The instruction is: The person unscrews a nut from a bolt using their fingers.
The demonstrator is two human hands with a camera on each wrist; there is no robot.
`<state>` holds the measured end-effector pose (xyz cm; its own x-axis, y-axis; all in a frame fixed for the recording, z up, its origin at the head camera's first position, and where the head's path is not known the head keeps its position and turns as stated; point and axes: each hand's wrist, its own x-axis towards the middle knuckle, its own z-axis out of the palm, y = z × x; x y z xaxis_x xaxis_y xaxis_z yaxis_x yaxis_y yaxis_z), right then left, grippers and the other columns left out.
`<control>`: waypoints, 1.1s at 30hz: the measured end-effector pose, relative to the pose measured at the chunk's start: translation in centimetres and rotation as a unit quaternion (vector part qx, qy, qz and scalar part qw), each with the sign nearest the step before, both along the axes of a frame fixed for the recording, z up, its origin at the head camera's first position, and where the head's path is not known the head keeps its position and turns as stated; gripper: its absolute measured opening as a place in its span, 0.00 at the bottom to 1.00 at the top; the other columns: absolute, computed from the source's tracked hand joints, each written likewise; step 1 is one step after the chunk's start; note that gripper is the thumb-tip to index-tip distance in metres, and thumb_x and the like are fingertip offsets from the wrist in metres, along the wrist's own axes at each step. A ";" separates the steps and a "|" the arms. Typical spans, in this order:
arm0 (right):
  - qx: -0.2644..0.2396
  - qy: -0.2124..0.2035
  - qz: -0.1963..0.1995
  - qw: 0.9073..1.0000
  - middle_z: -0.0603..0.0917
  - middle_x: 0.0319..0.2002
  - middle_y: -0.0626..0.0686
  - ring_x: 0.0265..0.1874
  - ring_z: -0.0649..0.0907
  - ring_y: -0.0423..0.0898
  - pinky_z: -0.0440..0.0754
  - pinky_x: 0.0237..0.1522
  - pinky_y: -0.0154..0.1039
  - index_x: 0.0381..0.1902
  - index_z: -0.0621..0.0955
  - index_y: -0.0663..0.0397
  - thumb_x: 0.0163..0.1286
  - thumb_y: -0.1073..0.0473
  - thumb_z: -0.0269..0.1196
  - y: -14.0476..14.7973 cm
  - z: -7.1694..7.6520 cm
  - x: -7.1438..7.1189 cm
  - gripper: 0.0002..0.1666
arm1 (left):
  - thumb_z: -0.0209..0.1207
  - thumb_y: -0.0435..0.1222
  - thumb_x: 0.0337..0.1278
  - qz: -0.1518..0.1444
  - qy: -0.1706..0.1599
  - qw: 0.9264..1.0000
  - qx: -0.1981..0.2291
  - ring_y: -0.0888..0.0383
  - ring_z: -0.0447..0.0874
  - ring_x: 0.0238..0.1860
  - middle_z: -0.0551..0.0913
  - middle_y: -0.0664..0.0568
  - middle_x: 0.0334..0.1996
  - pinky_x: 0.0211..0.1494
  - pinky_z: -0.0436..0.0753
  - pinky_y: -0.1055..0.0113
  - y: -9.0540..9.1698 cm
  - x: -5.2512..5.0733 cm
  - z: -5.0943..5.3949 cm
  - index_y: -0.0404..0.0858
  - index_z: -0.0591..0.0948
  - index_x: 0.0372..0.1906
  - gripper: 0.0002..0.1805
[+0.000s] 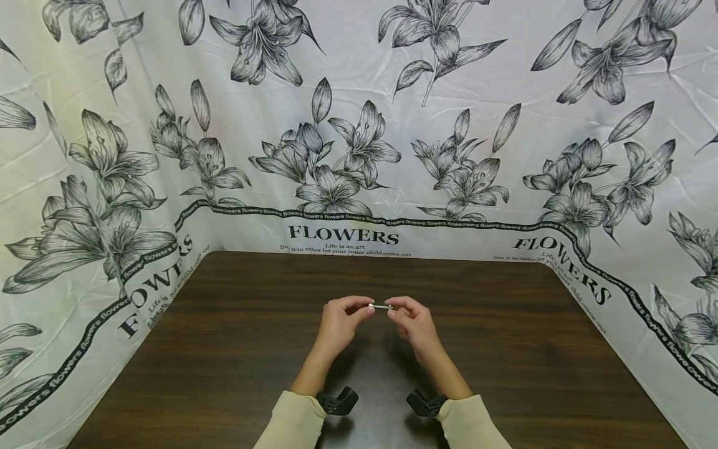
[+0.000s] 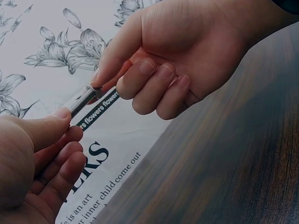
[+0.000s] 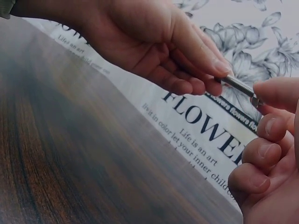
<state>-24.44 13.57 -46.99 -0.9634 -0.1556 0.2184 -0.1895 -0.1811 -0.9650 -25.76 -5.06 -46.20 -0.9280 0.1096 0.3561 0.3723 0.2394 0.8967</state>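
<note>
A thin silvery threaded bolt [image 1: 381, 307] is held nearly level above the table, between the two hands. My left hand [image 1: 339, 325] pinches one end of it between thumb and forefinger. At the other end, the thumb and forefinger of my right hand [image 1: 416, 325] pinch it. In the left wrist view the screw thread of the bolt [image 2: 83, 103] shows between the fingertips. A wider metal piece [image 3: 255, 101] sits at the right-hand end in the right wrist view; whether it is a nut or the bolt's head I cannot tell. Fingertips hide both ends.
Beneath the hands lies a dark brown wooden table [image 1: 235, 349]. White cloth [image 1: 359, 168] printed with flowers and lettering hangs along its back and sides. A black band with a camera mount [image 1: 338, 402] is on the left wrist, and a similar black mount [image 1: 426, 404] is on the right.
</note>
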 end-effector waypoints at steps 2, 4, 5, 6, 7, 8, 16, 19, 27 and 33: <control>-0.001 0.001 0.006 1.000 0.67 0.16 0.48 0.12 0.64 0.37 0.60 0.16 0.30 0.48 0.77 0.73 0.68 0.73 0.59 0.1 0.1 0.0 0.12 | 0.69 0.32 0.52 0.001 0.000 1.000 -0.001 0.60 0.83 0.31 0.87 0.56 0.31 0.35 0.81 0.67 0.0 0.0 0.0 0.41 0.89 0.38 0.06; -0.004 0.003 0.009 1.000 0.67 0.16 0.48 0.12 0.64 0.37 0.60 0.16 0.31 0.48 0.78 0.69 0.68 0.74 0.58 0.1 0.2 0.0 0.11 | 0.69 0.32 0.52 0.002 0.000 1.000 -0.001 0.60 0.83 0.31 0.87 0.56 0.31 0.35 0.81 0.67 0.0 0.0 0.0 0.41 0.89 0.38 0.07; -0.003 0.005 0.008 1.000 0.67 0.16 0.48 0.12 0.64 0.37 0.60 0.16 0.31 0.48 0.78 0.70 0.68 0.74 0.58 0.1 0.2 0.0 0.11 | 0.69 0.32 0.52 0.002 0.000 1.000 -0.002 0.60 0.82 0.31 0.87 0.56 0.31 0.35 0.81 0.67 0.0 0.0 0.0 0.41 0.89 0.38 0.07; -0.004 0.008 0.007 1.000 0.66 0.16 0.48 0.12 0.64 0.37 0.60 0.16 0.31 0.48 0.78 0.71 0.67 0.74 0.59 0.1 -0.1 -0.1 0.11 | 0.69 0.32 0.52 0.002 0.001 1.000 -0.003 0.60 0.82 0.31 0.87 0.56 0.31 0.35 0.81 0.67 0.0 0.0 0.0 0.41 0.88 0.38 0.07; -0.006 0.012 0.006 1.000 0.66 0.16 0.48 0.11 0.64 0.38 0.60 0.16 0.31 0.48 0.77 0.73 0.67 0.74 0.59 0.2 -0.4 -0.3 0.12 | 0.69 0.32 0.52 0.003 0.001 1.000 -0.004 0.60 0.83 0.31 0.87 0.56 0.31 0.35 0.81 0.67 0.0 0.0 0.0 0.41 0.88 0.38 0.07; -0.009 0.016 0.005 1.000 0.66 0.16 0.47 0.11 0.63 0.38 0.60 0.16 0.31 0.49 0.76 0.75 0.67 0.73 0.59 0.1 -0.5 -0.3 0.13 | 0.69 0.32 0.52 0.002 0.002 1.000 -0.004 0.60 0.83 0.31 0.87 0.56 0.31 0.35 0.81 0.67 0.0 0.0 0.0 0.40 0.88 0.38 0.07; -0.013 0.036 0.008 0.999 0.66 0.15 0.46 0.11 0.63 0.37 0.58 0.16 0.31 0.49 0.74 0.79 0.66 0.73 0.61 0.1 -0.8 -0.4 0.16 | 0.69 0.32 0.52 0.003 0.009 1.000 -0.006 0.60 0.83 0.31 0.87 0.55 0.31 0.35 0.81 0.67 -0.1 -0.1 -0.1 0.38 0.88 0.39 0.07; -0.015 0.042 0.006 0.999 0.66 0.15 0.47 0.11 0.63 0.38 0.58 0.16 0.32 0.47 0.75 0.79 0.66 0.73 0.60 0.1 -0.8 -0.4 0.14 | 0.69 0.32 0.52 0.002 0.008 1.000 -0.005 0.60 0.83 0.31 0.87 0.55 0.31 0.35 0.81 0.67 -0.1 -0.1 -0.1 0.38 0.88 0.38 0.07; -0.021 0.056 -0.001 0.998 0.65 0.15 0.48 0.11 0.63 0.38 0.56 0.15 0.34 0.46 0.78 0.75 0.67 0.72 0.60 0.1 -0.7 -0.3 0.11 | 0.70 0.32 0.52 0.003 0.004 1.000 -0.008 0.60 0.82 0.31 0.87 0.56 0.31 0.36 0.81 0.67 -0.1 -0.1 -0.1 0.39 0.88 0.39 0.08; 0.001 0.012 -0.016 1.000 0.66 0.16 0.48 0.12 0.64 0.39 0.59 0.16 0.33 0.50 0.79 0.68 0.72 0.67 0.57 0.0 -0.4 -0.3 0.12 | 0.70 0.33 0.52 0.005 -0.001 1.000 -0.013 0.60 0.82 0.31 0.87 0.56 0.31 0.36 0.81 0.67 -0.1 0.0 0.0 0.41 0.89 0.38 0.07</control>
